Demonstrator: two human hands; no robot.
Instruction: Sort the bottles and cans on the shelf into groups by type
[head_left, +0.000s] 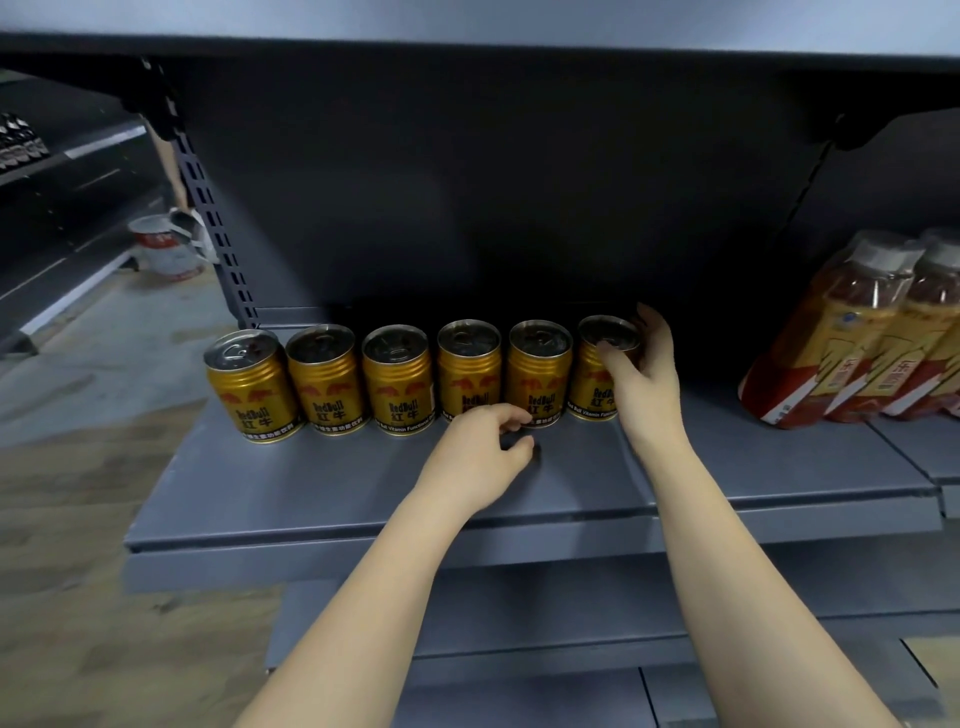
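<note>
The bottles (878, 332) at far right were cut off by the frame, while six gold cans (397, 379) stood upright in a left-right row on the shelf (311, 499), the right hand (641, 371) gripping the rightmost can (597, 374) and the left hand (480, 452) loosely curled, empty, near the fifth.

You see the shelf (363, 499) lit evenly from the front, while its back panel (467, 208) sinks into deep shadow. Wide-angle bending curves the shelf edges, and everything looks slightly soft.
</note>
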